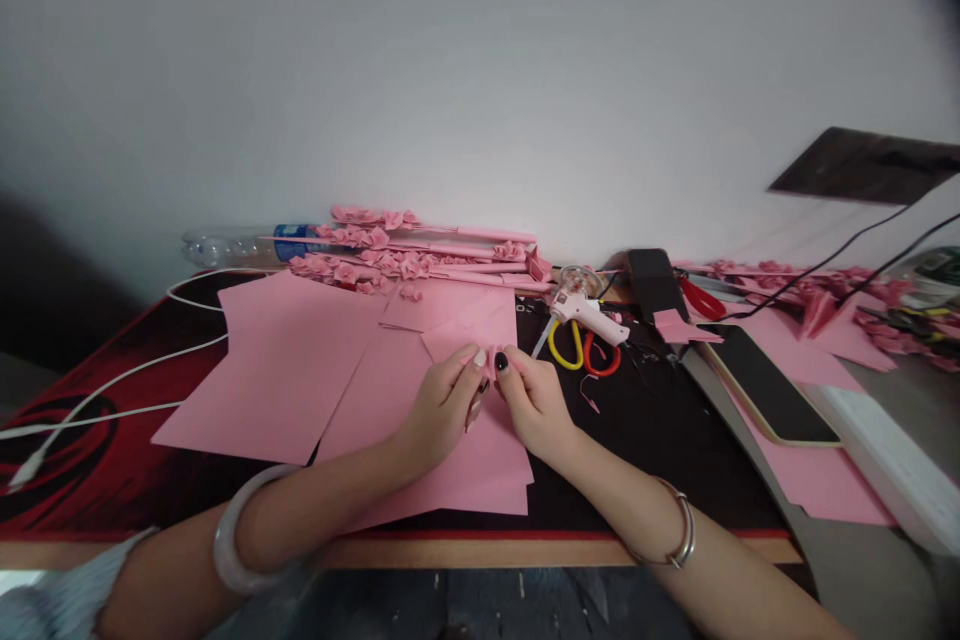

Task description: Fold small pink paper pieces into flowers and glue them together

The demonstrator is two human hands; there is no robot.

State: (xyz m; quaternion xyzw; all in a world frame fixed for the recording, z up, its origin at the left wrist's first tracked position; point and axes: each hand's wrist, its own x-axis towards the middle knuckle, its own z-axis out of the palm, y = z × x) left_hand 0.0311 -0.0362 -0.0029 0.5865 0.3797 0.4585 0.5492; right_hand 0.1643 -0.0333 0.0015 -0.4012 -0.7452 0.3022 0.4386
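Paper piece (491, 361), pink and folded, pinched between the bare left hand (444, 407) and bare right hand (536, 406) above flat pink paper sheets (382, 400), should prove light and easily creased, best held softly at its edges.

You can read no word, brand or number for certain here. On the clear plastic bottle (229, 248) lying on its side, you see a blue wraparound label (292, 240) with pale print too small to make out. On the black-and-red mat (660, 465) covering the worktop (555, 552), you find small white characters (523, 308) near the white plastic glue gun (594, 317), illegible too, and at the left a black curved design (101, 455).
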